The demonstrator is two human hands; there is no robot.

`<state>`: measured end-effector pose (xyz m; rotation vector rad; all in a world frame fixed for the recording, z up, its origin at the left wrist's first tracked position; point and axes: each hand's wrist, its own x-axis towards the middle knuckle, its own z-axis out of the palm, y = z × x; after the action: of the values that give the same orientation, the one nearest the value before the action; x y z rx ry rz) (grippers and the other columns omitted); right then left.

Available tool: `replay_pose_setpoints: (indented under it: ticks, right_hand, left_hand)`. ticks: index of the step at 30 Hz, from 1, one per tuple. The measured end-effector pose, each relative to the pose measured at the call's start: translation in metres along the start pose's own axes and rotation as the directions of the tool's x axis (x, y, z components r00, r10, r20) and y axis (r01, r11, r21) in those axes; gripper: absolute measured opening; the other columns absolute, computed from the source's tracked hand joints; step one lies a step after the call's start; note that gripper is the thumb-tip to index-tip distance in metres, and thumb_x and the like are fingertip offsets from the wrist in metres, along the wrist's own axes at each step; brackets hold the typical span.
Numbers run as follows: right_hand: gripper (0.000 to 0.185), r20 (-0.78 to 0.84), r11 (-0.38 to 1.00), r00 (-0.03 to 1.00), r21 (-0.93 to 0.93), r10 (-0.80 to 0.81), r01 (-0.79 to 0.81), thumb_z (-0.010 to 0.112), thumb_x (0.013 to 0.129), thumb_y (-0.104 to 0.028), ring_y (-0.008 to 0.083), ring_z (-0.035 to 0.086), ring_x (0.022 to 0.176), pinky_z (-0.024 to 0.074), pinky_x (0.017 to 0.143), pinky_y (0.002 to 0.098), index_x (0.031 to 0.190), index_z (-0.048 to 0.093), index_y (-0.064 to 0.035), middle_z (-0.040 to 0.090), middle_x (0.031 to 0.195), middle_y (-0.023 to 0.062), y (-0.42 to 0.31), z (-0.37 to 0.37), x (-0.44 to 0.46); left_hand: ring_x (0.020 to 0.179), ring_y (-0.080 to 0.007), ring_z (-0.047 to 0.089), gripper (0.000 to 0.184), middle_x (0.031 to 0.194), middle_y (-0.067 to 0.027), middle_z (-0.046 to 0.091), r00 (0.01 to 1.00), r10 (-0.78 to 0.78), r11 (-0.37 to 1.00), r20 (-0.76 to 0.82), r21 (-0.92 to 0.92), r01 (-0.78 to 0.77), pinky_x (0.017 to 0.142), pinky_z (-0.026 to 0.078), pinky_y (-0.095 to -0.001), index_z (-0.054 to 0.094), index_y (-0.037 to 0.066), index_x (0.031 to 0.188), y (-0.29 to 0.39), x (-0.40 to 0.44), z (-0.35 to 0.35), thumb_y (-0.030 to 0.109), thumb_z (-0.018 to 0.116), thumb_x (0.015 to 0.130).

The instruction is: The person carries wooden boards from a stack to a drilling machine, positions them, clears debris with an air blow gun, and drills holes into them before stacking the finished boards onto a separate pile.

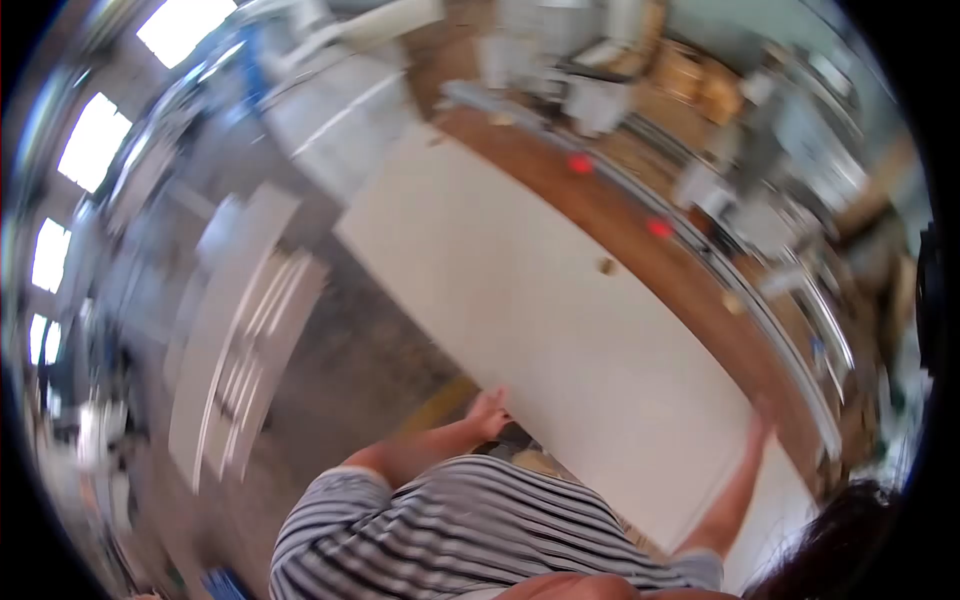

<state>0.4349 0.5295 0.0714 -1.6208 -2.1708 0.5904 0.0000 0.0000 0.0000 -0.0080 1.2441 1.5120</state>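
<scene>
A long white board lies in front of me, slanting from upper left to lower right, over a brown tabletop. At its near long edge is my left hand, fingers curled against the rim, so it appears closed on the board. Farther right, my right hand is at the board's opposite long edge, over the brown surface. Motion smears its fingers, and I cannot tell whether they grip the board or rest against it.
A grey metal rail runs along the table's far side, with red spots of light near it. Stacked pale panels stand on the left floor. A whitish covered surface adjoins the board's far end. Clutter fills the upper right.
</scene>
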Motion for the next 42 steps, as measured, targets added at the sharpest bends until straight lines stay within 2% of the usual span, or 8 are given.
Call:
replay_pose_setpoints:
  ticks: [1,2,4,8,10,18,28,42]
  right_hand:
    - [0.05,0.039,0.872,0.978,-0.461,0.207,-0.166,0.041,0.089,-0.044,0.0318,0.059,0.095,0.0454,0.082,0.0408,0.11,0.058,-0.0019,0.06,0.108,0.0168,0.013,-0.039,0.013]
    - [0.054,-0.04,0.945,0.999,-0.325,0.008,-0.02,0.036,0.09,-0.048,0.0342,0.059,0.094,0.0459,0.078,0.0432,0.109,0.059,-0.0021,0.06,0.106,0.0197,0.013,-0.077,0.013]
    - [0.058,0.063,0.936,0.993,-0.344,0.103,-0.075,0.029,0.091,-0.05,0.042,0.057,0.089,0.0456,0.075,0.0483,0.106,0.061,-0.0049,0.059,0.099,0.0229,-0.15,0.072,0.002]
    - [0.061,0.058,0.812,0.972,-0.561,0.229,-0.158,0.025,0.091,-0.052,0.0403,0.058,0.086,0.0474,0.072,0.048,0.098,0.064,-0.0062,0.062,0.094,0.021,-0.159,0.009,-0.042]
    - [0.061,0.057,0.797,0.979,-0.591,0.196,-0.126,0.025,0.091,-0.051,0.0407,0.058,0.086,0.0472,0.072,0.0481,0.097,0.064,-0.005,0.062,0.094,0.0214,-0.18,0.017,-0.044]
    - [0.062,0.135,0.741,0.988,-0.671,0.079,0.033,0.025,0.092,-0.048,0.042,0.057,0.086,0.0466,0.074,0.0483,0.093,0.064,-0.0002,0.061,0.093,0.0234,-0.3,0.048,-0.062]
    - [0.063,0.266,0.679,0.939,-0.65,-0.217,0.341,0.025,0.093,-0.044,0.0436,0.057,0.086,0.0458,0.077,0.0485,0.089,0.063,0.0059,0.061,0.091,0.0258,-0.583,0.159,-0.2]
    - [0.07,0.346,0.335,0.428,-0.298,-0.835,0.894,0.024,0.092,-0.048,0.042,0.06,0.075,0.0471,0.071,0.0491,0.072,0.064,0.0058,0.062,0.078,0.0256,-1.001,0.446,-0.374]
  left_hand:
    - [0.107,-0.0207,0.05,0.036,0.122,-0.0044,0.048,0.962,-0.223,0.904,-0.156,-0.402,0.144,0.086,0.041,-0.0413,0.046,0.018,0.118,0.007,-0.012,0.053,0.044,0.038,0.093]
    - [0.107,-0.0207,0.05,0.036,0.122,-0.0044,0.048,0.955,-0.213,0.887,-0.204,-0.45,0.101,0.086,0.041,-0.0413,0.046,0.018,0.118,0.007,-0.024,0.093,0.044,0.038,0.093]
    - [0.093,-0.0175,0.055,0.032,0.107,-0.0032,0.055,0.958,0.077,0.962,-0.278,-0.232,-0.145,0.072,0.046,-0.036,0.048,0.016,0.108,0.137,0.019,-0.017,0.042,0.04,0.093]
    - [0.083,-0.0166,0.056,0.034,0.099,-0.003,0.056,0.902,0.257,0.938,-0.347,0.314,-0.146,0.061,0.046,-0.0331,0.048,0.013,0.109,0.055,-0.013,-0.011,0.043,0.043,0.092]
    - [0.076,-0.0177,0.054,0.039,0.095,-0.0047,0.056,0.906,-0.093,0.98,-0.412,-0.197,0.01,0.054,0.044,-0.0336,0.047,0.011,0.112,0.064,-0.025,0.002,0.044,0.045,0.091]
    - [0.109,-0.0218,0.045,0.049,0.118,-0.003,0.048,0.825,-0.205,0.932,-0.526,-0.361,0.002,0.083,0.043,-0.0415,0.036,0.016,0.125,0.116,-0.117,-0.06,0.047,0.044,0.089]
    - [0.083,-0.0283,0.059,0.057,0.101,-0.015,0.056,0.662,-0.135,0.918,-0.737,-0.345,-0.197,0.065,0.05,-0.0422,0.041,-0.001,0.117,0.119,-0.223,-0.318,0.048,0.047,0.088]
    - [0.089,-0.0242,0.057,0.038,0.103,-0.0099,0.059,0.324,-0.309,0.551,-0.894,-0.446,-0.705,0.074,0.048,-0.0397,0.054,-0.001,0.11,0.133,-0.37,-0.578,0.023,0.064,0.083]
